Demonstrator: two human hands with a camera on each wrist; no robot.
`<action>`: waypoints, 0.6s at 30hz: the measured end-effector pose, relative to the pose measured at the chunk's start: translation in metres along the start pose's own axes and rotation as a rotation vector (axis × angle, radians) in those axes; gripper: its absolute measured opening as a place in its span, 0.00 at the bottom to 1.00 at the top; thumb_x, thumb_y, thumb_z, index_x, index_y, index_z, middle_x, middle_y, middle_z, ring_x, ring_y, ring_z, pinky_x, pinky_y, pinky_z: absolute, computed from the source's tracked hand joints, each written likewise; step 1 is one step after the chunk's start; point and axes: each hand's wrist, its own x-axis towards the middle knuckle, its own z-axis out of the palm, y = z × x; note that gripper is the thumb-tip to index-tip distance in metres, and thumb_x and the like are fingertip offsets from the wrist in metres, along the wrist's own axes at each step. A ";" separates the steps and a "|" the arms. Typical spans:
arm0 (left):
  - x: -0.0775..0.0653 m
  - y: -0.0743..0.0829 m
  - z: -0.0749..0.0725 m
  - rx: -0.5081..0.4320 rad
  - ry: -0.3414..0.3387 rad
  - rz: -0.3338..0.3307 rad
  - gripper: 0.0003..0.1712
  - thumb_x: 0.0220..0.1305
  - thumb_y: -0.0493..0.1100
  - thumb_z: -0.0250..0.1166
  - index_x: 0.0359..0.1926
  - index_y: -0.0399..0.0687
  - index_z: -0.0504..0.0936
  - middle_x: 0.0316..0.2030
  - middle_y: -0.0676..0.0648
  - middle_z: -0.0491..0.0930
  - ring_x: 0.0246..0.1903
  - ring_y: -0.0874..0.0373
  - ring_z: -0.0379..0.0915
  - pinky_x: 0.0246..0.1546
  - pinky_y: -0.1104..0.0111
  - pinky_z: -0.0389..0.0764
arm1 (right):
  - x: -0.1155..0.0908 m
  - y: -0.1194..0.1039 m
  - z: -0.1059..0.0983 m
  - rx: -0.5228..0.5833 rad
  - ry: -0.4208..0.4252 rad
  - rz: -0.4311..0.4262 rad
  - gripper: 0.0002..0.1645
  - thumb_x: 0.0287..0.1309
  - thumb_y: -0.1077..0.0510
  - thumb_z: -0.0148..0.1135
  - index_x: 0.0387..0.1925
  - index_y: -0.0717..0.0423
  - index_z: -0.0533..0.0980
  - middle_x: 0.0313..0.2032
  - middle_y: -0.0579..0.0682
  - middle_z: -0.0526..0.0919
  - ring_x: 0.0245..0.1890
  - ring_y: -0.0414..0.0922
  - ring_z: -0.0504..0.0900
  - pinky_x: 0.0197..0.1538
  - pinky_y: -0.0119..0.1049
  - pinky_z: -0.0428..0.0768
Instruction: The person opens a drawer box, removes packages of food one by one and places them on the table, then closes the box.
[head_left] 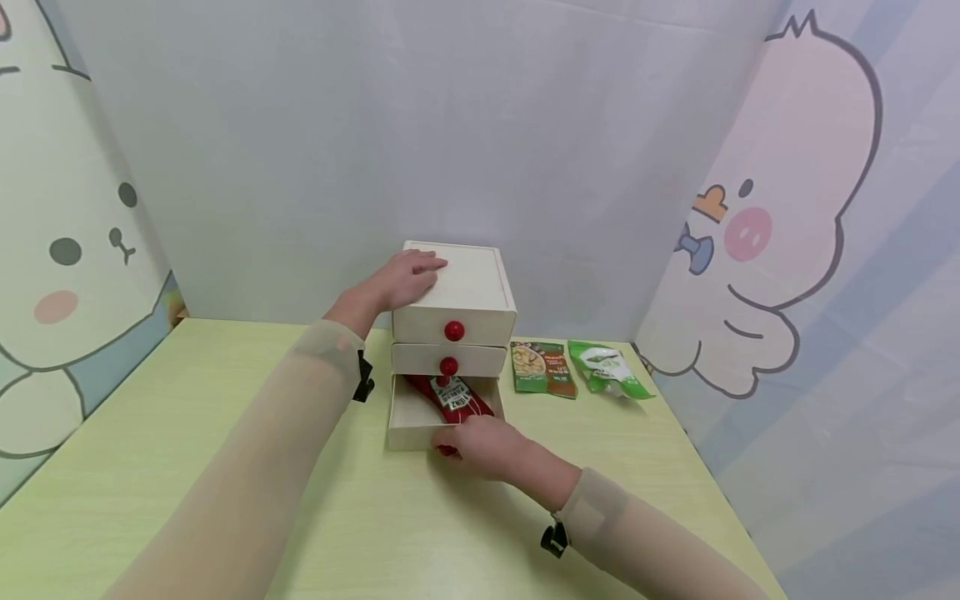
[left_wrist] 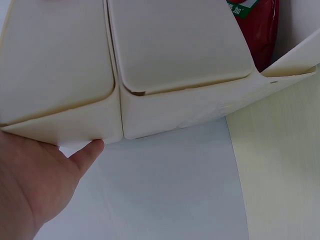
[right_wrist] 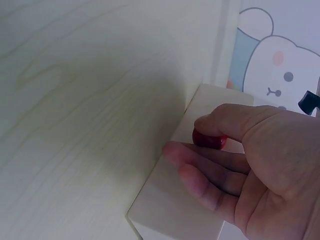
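A small white drawer cabinet [head_left: 472, 279] with red knobs stands on the table. My left hand [head_left: 397, 282] rests on the left part of its top, fingers extended; in the left wrist view, the thumb [left_wrist: 89, 156] lies along the cabinet's side. The bottom drawer [head_left: 411, 439] is pulled out, and a red pouch [head_left: 474, 404] with a white HEINZ label lies in it. At that drawer's front, my right hand [head_left: 483, 446] pinches the red knob [right_wrist: 210, 140] between thumb and fingers. Above are the top drawer's knob [head_left: 454, 331] and the middle drawer's knob [head_left: 448, 366].
To the right of the cabinet, a green and brown food packet [head_left: 543, 367] lies flat. Beside it is a green and white bag [head_left: 607, 368], near the table's right edge. A pale curtain [head_left: 300, 167] with cartoon animals hangs behind the yellowish table [head_left: 187, 433].
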 end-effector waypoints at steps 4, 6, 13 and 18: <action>0.000 0.000 0.000 -0.010 0.006 0.003 0.34 0.85 0.51 0.41 0.86 0.51 0.65 0.89 0.42 0.52 0.90 0.40 0.36 0.89 0.43 0.40 | -0.001 -0.002 0.000 -0.005 -0.003 -0.006 0.10 0.75 0.56 0.70 0.53 0.42 0.87 0.33 0.38 0.85 0.28 0.34 0.74 0.34 0.23 0.73; 0.000 0.000 0.000 -0.013 0.009 0.001 0.34 0.85 0.51 0.41 0.85 0.52 0.65 0.89 0.42 0.52 0.90 0.40 0.36 0.89 0.43 0.40 | -0.002 -0.003 0.000 0.000 -0.008 -0.004 0.10 0.75 0.57 0.70 0.53 0.42 0.87 0.33 0.38 0.85 0.28 0.34 0.74 0.34 0.23 0.72; 0.000 0.000 0.000 -0.014 0.009 -0.005 0.34 0.85 0.51 0.41 0.85 0.52 0.66 0.89 0.43 0.52 0.90 0.40 0.34 0.89 0.43 0.39 | -0.004 -0.007 -0.001 0.003 -0.038 0.007 0.12 0.74 0.56 0.71 0.55 0.41 0.87 0.36 0.38 0.87 0.29 0.34 0.76 0.35 0.23 0.75; 0.000 0.000 0.000 -0.011 0.010 -0.004 0.34 0.85 0.51 0.41 0.85 0.52 0.66 0.89 0.43 0.53 0.90 0.40 0.35 0.89 0.43 0.40 | -0.008 -0.011 -0.002 -0.021 -0.056 -0.006 0.12 0.74 0.55 0.72 0.55 0.40 0.87 0.36 0.38 0.87 0.30 0.34 0.76 0.37 0.23 0.76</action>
